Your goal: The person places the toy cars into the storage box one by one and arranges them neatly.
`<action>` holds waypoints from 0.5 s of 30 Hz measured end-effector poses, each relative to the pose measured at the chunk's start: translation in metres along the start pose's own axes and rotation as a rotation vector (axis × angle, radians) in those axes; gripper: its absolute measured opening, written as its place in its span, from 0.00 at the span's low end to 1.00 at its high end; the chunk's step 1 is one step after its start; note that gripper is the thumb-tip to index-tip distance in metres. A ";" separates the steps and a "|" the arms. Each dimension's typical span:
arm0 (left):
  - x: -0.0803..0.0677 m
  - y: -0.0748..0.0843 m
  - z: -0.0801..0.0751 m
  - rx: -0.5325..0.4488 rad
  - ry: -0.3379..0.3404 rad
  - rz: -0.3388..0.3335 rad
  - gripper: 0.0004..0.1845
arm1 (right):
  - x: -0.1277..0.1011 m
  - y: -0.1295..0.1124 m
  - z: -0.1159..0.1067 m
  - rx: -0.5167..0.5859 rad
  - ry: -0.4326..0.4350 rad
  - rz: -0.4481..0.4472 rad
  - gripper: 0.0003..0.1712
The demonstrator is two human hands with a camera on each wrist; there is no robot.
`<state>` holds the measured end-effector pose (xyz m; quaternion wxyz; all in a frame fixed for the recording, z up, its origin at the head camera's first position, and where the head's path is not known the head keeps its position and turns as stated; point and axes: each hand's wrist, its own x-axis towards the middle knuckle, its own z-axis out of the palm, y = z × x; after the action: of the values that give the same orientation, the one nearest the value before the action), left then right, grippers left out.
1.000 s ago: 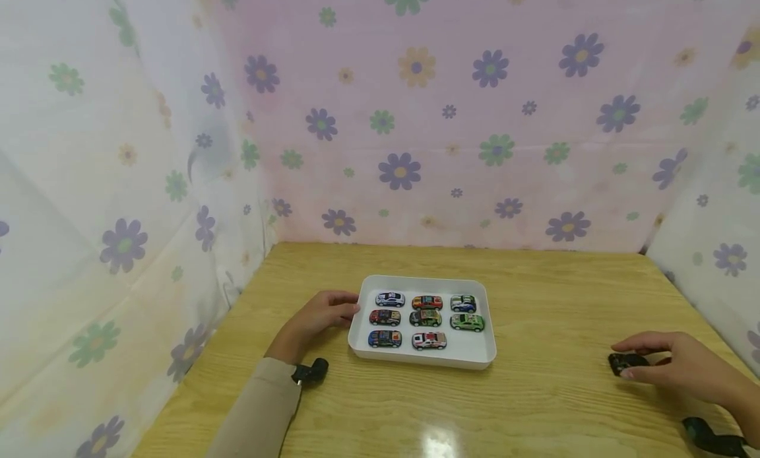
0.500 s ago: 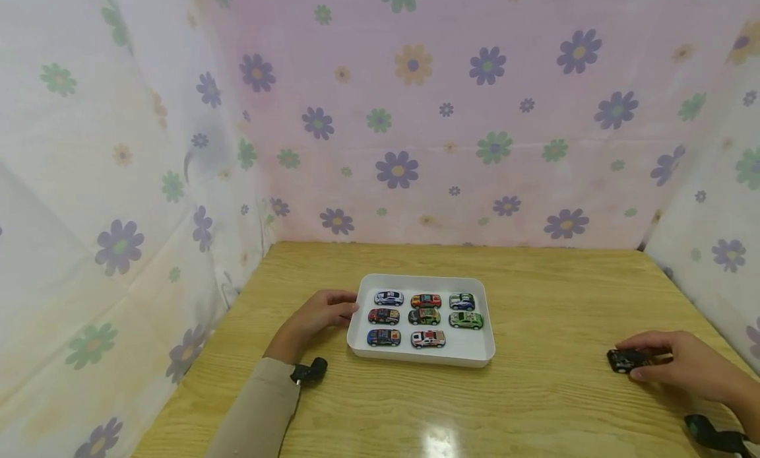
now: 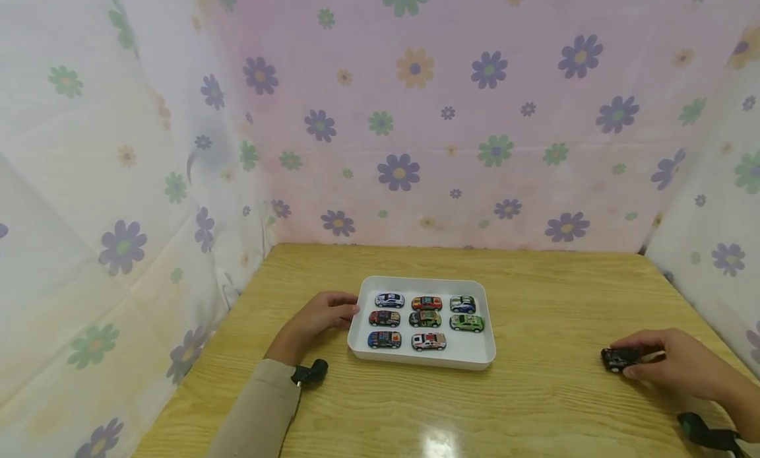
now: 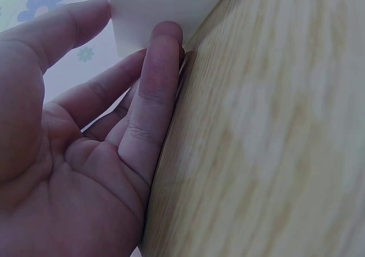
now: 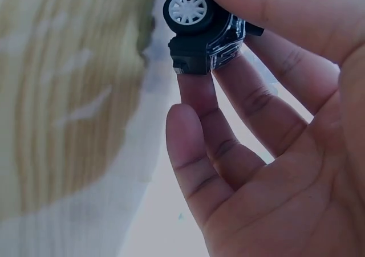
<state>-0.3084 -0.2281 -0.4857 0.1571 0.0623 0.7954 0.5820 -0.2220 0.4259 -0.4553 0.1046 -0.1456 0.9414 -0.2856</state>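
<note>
Near the table's right side, my right hand [image 3: 677, 365] pinches a black toy car [image 3: 619, 359] between thumb and fingers. In the right wrist view, the car's white-spoked wheel [image 5: 189, 9] and dark end show, while the thumb covers part of its side. My left hand [image 3: 317, 316] lies at the left end of a white tray [image 3: 415, 361]. The left wrist view shows its fairly straight fingers [image 4: 154, 97] against the tray's outer wall [image 4: 159, 6], with the hand's edge along the tabletop. Several toy cars stand in rows in the tray, among them a green one [image 3: 466, 323].
The wood-grain table [image 3: 534, 405] stretches between the tray and my right hand. Flower-printed cloth [image 3: 451, 128] hangs behind the table and along both sides. A dark wrist camera [image 3: 310, 371] sits at the left cuff, another [image 3: 703, 431] at the right.
My right hand has shifted slightly left with the black toy car, and its thumb sits farther back along the car. My left hand and the tray have stayed in place.
</note>
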 end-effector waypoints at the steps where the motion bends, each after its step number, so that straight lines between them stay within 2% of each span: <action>1: 0.000 0.000 0.000 0.001 -0.002 0.003 0.26 | 0.000 -0.001 0.000 -0.005 0.006 0.000 0.29; 8: -0.002 0.003 0.001 0.016 -0.015 0.025 0.26 | 0.004 -0.011 0.002 -0.024 0.034 -0.042 0.31; 15: -0.002 0.002 0.001 0.006 -0.011 0.018 0.26 | 0.009 -0.023 0.004 0.000 0.045 -0.076 0.30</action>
<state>-0.3063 -0.2271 -0.4833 0.1558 0.0732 0.7957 0.5807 -0.2249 0.4025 -0.4463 0.0723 -0.1746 0.9373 -0.2927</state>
